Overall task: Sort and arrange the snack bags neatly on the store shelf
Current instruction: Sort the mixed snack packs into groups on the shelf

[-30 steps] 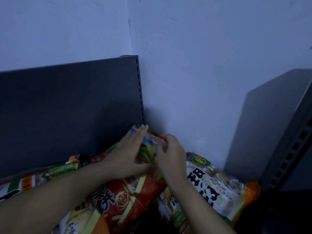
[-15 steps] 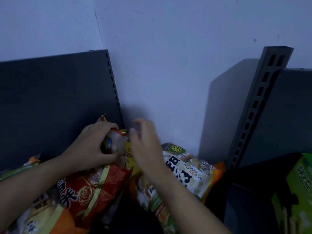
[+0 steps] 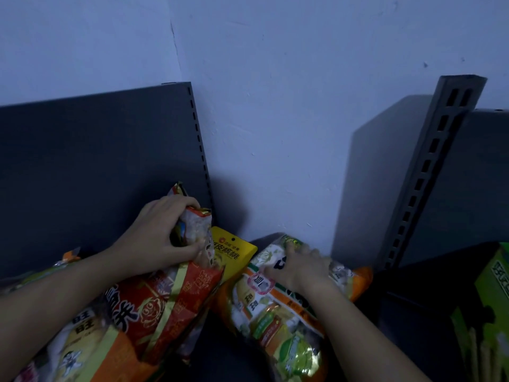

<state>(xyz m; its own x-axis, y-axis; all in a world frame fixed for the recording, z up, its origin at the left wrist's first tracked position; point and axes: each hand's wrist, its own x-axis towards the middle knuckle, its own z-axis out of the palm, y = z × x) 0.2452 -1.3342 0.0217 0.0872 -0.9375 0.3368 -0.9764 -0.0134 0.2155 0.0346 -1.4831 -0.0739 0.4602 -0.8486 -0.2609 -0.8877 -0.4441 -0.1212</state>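
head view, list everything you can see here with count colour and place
red snack bag: 1, red with gold trim, left of centre, top end gripped by the left hand
yellow packet: 1, yellow, between the two hands near the wall
white and orange snack bag: 1, white, orange and green, right of centre under the right hand
other snack bags: count unclear, white, orange and green, lower left, partly hidden
green box: 1, green, right edge, cut off
shelf back panel: 1, dark grey, left
slotted upright: 1, grey, right
wall: 1, pale, behind
left hand: 1, closed on the red snack bag
right hand: 1, resting on the white and orange snack bag
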